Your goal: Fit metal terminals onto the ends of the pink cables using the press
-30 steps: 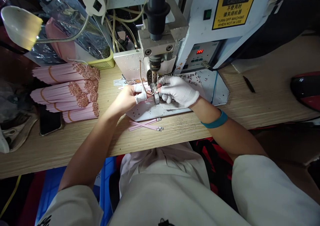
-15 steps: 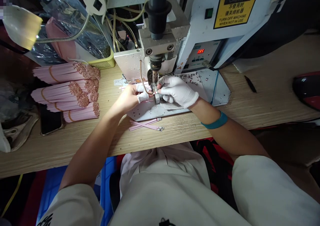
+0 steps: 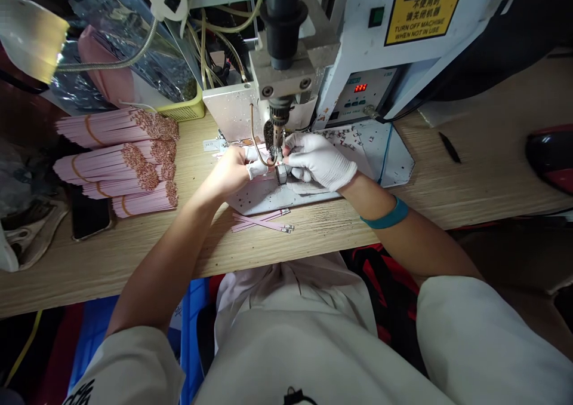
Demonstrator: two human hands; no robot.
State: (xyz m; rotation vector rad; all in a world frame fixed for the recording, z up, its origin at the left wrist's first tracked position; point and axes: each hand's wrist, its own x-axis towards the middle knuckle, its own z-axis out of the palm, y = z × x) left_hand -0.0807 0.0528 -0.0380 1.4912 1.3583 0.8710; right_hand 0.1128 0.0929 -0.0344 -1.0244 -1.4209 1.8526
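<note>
At the tip of a soldering machine (image 3: 278, 131), my two hands meet from either side. My left hand (image 3: 235, 169), with white covers on some fingertips, is closed at the left of the tip on a pink ribbon wire (image 3: 265, 178), partly hidden by the fingers. A white glove covers my right hand (image 3: 320, 161); its thumb and forefinger are pinched beside the tip, and whatever is between them is too small to make out. Under the tip sits a small metal block (image 3: 281, 174). Several pink wires with metal connector ends (image 3: 264, 221) lie crossed on the table before the base plate (image 3: 255, 201).
Banded bundles of pink wires (image 3: 111, 160) lie at left, next to a phone (image 3: 91, 215) and a yellow basket (image 3: 185, 111). A lamp (image 3: 33, 37) hangs over them. Small metal pieces (image 3: 353, 137) scatter over the plate's right side. A black pen-like object (image 3: 449, 147) lies further right.
The red digits on the machine's display have changed. Both hands stay at the tip with hardly any movement, and the view has shifted slightly.
</note>
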